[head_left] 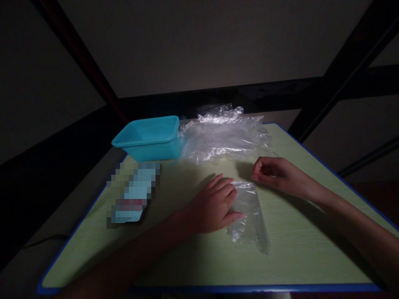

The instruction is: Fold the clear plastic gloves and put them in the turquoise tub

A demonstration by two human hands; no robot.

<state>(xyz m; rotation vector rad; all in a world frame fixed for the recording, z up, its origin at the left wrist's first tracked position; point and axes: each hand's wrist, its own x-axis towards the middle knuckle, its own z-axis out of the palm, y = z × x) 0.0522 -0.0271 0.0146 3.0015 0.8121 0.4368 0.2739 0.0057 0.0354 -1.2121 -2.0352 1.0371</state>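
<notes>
A small clear plastic bag lies flat on the table in front of me. My left hand rests palm down over its left side, fingers spread and thumb on the film. My right hand is beside the bag's far right corner, with thumb and fingers curled together in a pinch. Whether a bit of the film is between those fingertips I cannot make out. Beyond both hands, a loose pile of crumpled clear plastic bags spreads over the back of the table.
A turquoise plastic basin stands at the back left, touching or close to the pile. Nearer on the left lies a flat, pale blue object, blurred out by pixels. The pale green table has a blue edge, and a wall rises behind it.
</notes>
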